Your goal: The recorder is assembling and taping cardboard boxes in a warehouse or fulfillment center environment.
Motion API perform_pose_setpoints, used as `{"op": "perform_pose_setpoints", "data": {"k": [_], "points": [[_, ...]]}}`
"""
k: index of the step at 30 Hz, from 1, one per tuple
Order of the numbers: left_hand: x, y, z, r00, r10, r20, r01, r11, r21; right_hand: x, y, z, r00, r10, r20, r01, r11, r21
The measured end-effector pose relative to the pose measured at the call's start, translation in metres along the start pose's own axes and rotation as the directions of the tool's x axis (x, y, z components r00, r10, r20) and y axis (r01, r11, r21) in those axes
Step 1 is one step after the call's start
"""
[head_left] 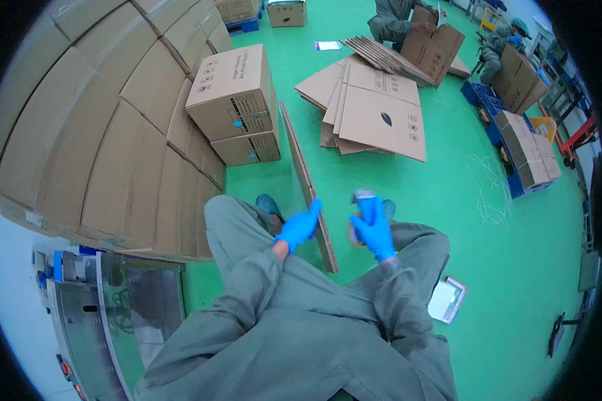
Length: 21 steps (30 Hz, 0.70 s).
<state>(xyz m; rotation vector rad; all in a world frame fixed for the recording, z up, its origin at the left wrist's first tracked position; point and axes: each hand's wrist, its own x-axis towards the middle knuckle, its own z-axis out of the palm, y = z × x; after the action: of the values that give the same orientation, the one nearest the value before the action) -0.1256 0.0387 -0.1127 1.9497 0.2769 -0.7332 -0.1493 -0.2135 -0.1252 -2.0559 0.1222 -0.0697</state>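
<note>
A flattened cardboard box [299, 157] stands on its edge between my knees, seen almost edge-on. My left hand [298, 228], in a blue glove, is closed on its near part. To the right of the cardboard, my right hand [376, 235], also blue-gloved, is wrapped round a tape dispenser [363, 195]. The dispenser's grey head shows above my fingers, and a brownish round part shows beside them; the rest is hidden by the hand. A gap separates the dispenser from the cardboard.
Stacked cartons [124, 130] wall the left side, with two closed cartons [231, 97] beside them. Ahead lies a pile of flattened boxes [381, 110]. Co-workers [391, 23] handle boxes at the back. Blue pallets [491, 103], loose straps [493, 194] and a clipboard-like item [447, 299] lie right.
</note>
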Motion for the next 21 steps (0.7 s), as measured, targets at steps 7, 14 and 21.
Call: {"op": "perform_pose_setpoints", "data": {"k": [7,14,21], "points": [[0.133,-0.018,-0.037,0.851,0.145,-0.504,-0.287,0.933,-0.216,-0.029,-0.035,0.078,0.984,0.019,0.178,0.001,0.994,-0.112],[0.124,0.003,-0.063,0.874,0.321,-0.366,-0.395,0.907,-0.147,-0.020,-0.013,0.060,0.970,0.004,0.245,-0.074,0.957,0.280],[0.127,0.003,-0.084,0.844,0.319,-0.432,-0.272,0.948,0.167,0.037,-0.013,0.024,0.958,-0.257,0.128,0.282,0.929,-0.241]]}}
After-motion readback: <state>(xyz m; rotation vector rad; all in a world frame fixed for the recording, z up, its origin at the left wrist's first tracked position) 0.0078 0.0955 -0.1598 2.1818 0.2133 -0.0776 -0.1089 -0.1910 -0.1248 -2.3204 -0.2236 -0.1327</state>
